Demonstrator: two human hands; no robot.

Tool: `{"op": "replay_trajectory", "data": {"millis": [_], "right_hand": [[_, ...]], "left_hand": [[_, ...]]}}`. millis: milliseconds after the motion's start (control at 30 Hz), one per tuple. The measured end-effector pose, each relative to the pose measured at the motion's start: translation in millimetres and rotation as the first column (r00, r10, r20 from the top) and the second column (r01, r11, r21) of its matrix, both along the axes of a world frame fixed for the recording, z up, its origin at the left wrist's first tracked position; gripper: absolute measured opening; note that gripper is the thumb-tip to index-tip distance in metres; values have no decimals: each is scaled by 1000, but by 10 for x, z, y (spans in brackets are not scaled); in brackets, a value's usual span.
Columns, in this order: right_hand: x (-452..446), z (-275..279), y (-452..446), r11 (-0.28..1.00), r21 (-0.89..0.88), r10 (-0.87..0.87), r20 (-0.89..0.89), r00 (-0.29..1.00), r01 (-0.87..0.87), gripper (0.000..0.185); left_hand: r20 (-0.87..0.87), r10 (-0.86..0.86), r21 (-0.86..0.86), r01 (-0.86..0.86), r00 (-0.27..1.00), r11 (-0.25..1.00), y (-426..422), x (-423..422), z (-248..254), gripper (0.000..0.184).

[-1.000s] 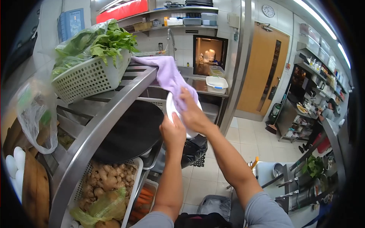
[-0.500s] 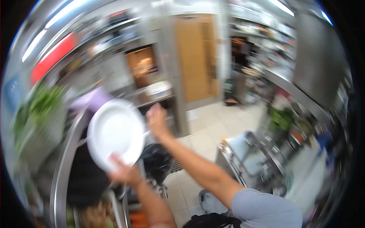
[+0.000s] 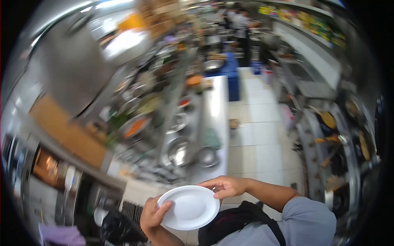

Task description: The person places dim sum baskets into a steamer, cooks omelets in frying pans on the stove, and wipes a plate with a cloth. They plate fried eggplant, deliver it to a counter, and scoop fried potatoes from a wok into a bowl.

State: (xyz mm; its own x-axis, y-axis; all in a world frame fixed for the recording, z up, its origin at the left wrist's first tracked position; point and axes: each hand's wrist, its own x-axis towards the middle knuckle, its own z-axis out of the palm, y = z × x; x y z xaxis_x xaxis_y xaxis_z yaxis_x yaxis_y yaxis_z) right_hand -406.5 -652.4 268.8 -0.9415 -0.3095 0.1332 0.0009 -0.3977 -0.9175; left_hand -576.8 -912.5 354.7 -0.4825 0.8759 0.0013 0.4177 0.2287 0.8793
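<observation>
A white oval plate (image 3: 189,208) is held level in front of my body, with nothing on it. My left hand (image 3: 155,213) grips its left edge, thumb over the rim and fingers underneath. On the upper right edge, my right hand (image 3: 227,187) has its thumb and fingers closed on the rim. Just beyond the plate lies the end of a steel prep counter (image 3: 221,164) with metal bowls (image 3: 180,151) on it.
A stove (image 3: 324,151) with pans and utensils runs along the right. Down the tiled aisle (image 3: 262,135) stand a blue bin (image 3: 232,80) and people (image 3: 241,26) at the far end. A black bag (image 3: 119,227) and purple cloth (image 3: 61,234) are at lower left.
My view has swung right, from the door and shelves to the long counter and stove aisle. My right hand, earlier off the plate, now holds its rim; the plate sits closer to my body.
</observation>
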Motion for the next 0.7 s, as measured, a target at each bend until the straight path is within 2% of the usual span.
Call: {"op": "replay_trajectory", "data": {"millis": [67,100,133,200,267,333,400,467,533,567,600,633,700], "right_hand": [[845,-301,540,950,154,-218,-294,931,271,72],[1389,-376,725,966,70,-248,8,969,247,81],[1879,-270,863,949,20,-316,124,941,316,85],[2704,-334,1133,849,-10,-517,196,833,529,80],[3392,-380,1292,714,-61,-667,241,705,697,78],[3977,-516,1373,485,-153,-825,245,509,861,78],[4475,-758,1418,268,-182,-906,288,312,946,77],[4863,-1057,1454,17,-202,-955,286,75,979,76],[5248,-1104,1431,-217,-165,-917,373,-143,962,78],[5396,-1098,1453,-328,-176,-898,362,-248,928,75],[5551,-1198,1490,-469,-164,-833,408,-373,867,76],[5664,-1064,1543,-584,-153,-750,478,-458,797,77],[5927,-1182,1649,-706,-74,-640,493,-590,704,80]], "left_hand": [[59,-270,-98,275,961,957,1057,320,-219,32],[137,-350,-89,363,927,928,1571,578,-350,31],[272,-435,-123,479,859,869,2098,890,-345,31],[315,-644,-121,703,697,701,3127,1446,-508,31],[403,-688,-224,794,604,566,4052,2011,-667,32],[363,-841,-224,914,401,340,4833,2648,-827,37],[300,-942,-56,988,151,141,5484,3430,-861,44],[221,-975,17,999,35,40,6079,4128,-960,51],[455,-880,-48,990,139,131,6609,4807,-950,52],[552,-828,4,993,98,120,6915,5144,-1042,51],[640,-766,55,992,55,116,7249,5509,-1171,51],[694,-719,98,986,32,138,7533,5903,-1249,50],[820,-570,184,967,-52,177,8135,6775,-1450,48]]}}
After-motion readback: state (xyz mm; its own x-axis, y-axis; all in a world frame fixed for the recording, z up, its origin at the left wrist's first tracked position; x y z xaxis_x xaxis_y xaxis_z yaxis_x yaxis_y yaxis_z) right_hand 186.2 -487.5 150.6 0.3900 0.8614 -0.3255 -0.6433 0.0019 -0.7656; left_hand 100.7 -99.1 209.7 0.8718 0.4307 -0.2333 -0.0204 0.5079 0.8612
